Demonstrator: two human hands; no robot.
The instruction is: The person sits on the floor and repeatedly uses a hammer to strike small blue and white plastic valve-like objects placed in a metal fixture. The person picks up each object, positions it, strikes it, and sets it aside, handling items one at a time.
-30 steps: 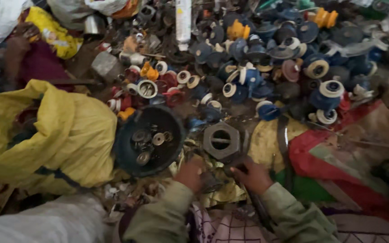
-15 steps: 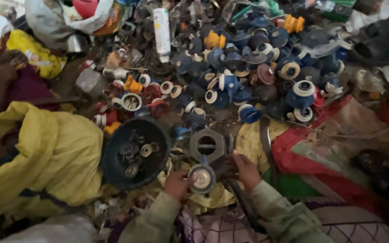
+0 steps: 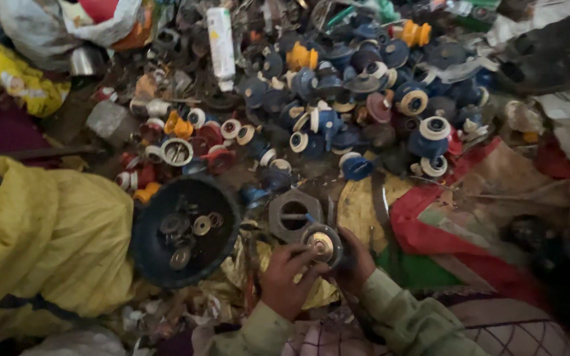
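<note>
Both hands meet low in the middle of the view, over a floor strewn with scrap. The left hand (image 3: 285, 280) and the right hand (image 3: 354, 264) together hold a small round disc (image 3: 322, 244), dark at the rim with a pale brass-coloured centre. The left fingers close on its near-left edge and the right fingers wrap its right side, so both grips are narrow and tight on the disc. The disc is lifted clear of the floor, just in front of a grey hexagonal nut (image 3: 293, 215) that lies flat behind it, and its face is turned up towards the camera.

To the left of the hands sits a black bowl (image 3: 150, 244) with a few small metal rings and washers in its bottom. Further left, a yellow sack (image 3: 54, 244) lies crumpled against the bowl's rim. Behind the nut, a heap of blue, red and white caps (image 3: 338, 112) spreads across the far half of the floor, with a white tube (image 3: 221, 46) lying upright in the view near the far edge. To the right of the hands a red cloth (image 3: 456, 224) lies spread, touching a yellow sheet (image 3: 361, 207) just beside the nut. The olive sleeves (image 3: 410, 316) run off the near edge.
</note>
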